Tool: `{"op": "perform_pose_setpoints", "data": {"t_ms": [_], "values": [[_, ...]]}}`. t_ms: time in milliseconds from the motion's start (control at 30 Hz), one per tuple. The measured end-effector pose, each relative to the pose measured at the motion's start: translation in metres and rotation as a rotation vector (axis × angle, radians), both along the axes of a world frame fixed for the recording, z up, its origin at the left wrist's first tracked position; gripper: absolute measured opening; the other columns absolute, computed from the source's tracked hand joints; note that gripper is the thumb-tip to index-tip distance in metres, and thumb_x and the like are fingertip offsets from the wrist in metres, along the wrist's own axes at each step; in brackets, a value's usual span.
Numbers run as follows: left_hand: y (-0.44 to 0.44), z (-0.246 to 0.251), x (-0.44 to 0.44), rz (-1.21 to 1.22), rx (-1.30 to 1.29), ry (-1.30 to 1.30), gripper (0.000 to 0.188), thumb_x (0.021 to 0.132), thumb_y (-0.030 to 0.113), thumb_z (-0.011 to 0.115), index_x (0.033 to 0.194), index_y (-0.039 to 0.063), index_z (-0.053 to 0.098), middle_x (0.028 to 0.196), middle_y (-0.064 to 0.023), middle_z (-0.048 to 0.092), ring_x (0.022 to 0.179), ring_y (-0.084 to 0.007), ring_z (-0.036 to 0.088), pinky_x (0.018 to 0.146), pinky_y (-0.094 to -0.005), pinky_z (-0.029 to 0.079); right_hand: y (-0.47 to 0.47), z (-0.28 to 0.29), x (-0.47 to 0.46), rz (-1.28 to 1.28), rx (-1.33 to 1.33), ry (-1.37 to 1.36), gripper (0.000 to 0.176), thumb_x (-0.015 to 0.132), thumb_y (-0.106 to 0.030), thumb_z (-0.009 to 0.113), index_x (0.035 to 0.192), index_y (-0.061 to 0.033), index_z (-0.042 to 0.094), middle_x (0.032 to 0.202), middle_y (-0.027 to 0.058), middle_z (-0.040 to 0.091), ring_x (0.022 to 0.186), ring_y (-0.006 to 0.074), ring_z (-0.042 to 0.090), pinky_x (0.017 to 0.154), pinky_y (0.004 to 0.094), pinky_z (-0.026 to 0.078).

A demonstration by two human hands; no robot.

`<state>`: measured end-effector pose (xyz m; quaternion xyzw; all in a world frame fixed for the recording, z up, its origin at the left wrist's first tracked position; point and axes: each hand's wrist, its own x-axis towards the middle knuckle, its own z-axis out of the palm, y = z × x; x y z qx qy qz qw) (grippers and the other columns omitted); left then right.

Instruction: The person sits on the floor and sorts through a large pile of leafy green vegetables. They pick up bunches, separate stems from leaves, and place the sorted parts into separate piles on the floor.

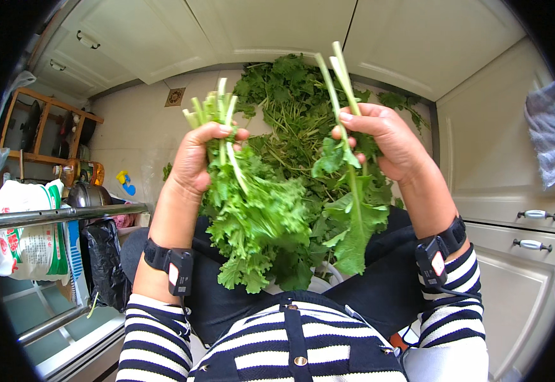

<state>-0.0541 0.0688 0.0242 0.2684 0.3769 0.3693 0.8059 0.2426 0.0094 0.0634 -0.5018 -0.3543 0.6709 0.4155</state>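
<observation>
My left hand (196, 153) is closed around a thick bunch of leafy greens (253, 210), its pale cut stems pointing away from me and its frilly leaves hanging toward my lap. In my right hand (382, 138) are a few long-stemmed leafy greens (356, 205), pinched between thumb and fingers. Their stem ends also stick up and away, and their leaves droop down. Beneath and beyond both hands, a large heap of greens (291, 114) spreads over the tiled floor. Part of a white container (320, 284) shows between my legs, mostly covered by leaves.
Pale cabinets (277, 28) line the far side and the right. On the left are a metal rail (67, 212), a white bag with writing (34, 238), a black plastic bag (105, 262), a wooden rack (43, 124) and an oil bottle (84, 172). A floor drain (175, 97) lies beyond.
</observation>
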Motion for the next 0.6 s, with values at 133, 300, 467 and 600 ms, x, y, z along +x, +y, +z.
{"op": "perform_pose_setpoints", "data": {"t_ms": [133,300,467,600], "values": [[-0.013,0.002,0.030,-0.126,-0.024,-0.002,0.028,0.076,0.009,0.060,0.103,-0.001,0.058,0.100,-0.0166,0.068,0.069,-0.0151,0.063,0.067,-0.0285,0.055,0.003,-0.009,-0.020,0.050,-0.056,0.011,0.015,0.086,-0.017,0.063,0.092,-0.0051,0.058,0.080,0.0047,0.065,0.060,0.0052,0.053,0.043,0.0185,0.042],[-0.007,-0.001,0.038,-0.129,-0.123,-0.129,0.034,0.077,0.008,0.060,0.109,-0.003,0.055,0.107,-0.0181,0.065,0.073,-0.0157,0.065,0.072,-0.0303,0.057,0.002,-0.014,-0.037,0.167,-0.110,-0.041,0.014,0.084,-0.019,0.066,0.090,-0.0071,0.061,0.077,0.0036,0.066,0.060,0.0053,0.054,0.042,0.0197,0.041],[-0.007,-0.007,0.037,-0.136,-0.125,-0.138,0.036,0.078,0.011,0.061,0.111,-0.002,0.056,0.099,-0.0144,0.066,0.075,-0.0180,0.065,0.075,-0.0358,0.057,0.000,-0.015,-0.048,0.231,-0.137,-0.082,0.014,0.081,-0.021,0.069,0.083,-0.0089,0.062,0.074,0.0018,0.065,0.060,0.0058,0.054,0.043,0.0211,0.039],[-0.012,-0.003,0.039,-0.191,-0.103,-0.066,0.028,0.077,0.010,0.063,0.103,-0.002,0.061,0.089,-0.0118,0.065,0.073,-0.0202,0.064,0.073,-0.0357,0.057,-0.002,-0.015,-0.056,0.247,-0.122,-0.108,0.015,0.080,-0.021,0.070,0.081,-0.0094,0.061,0.071,-0.0002,0.062,0.059,0.0062,0.054,0.043,0.0212,0.038]]}}
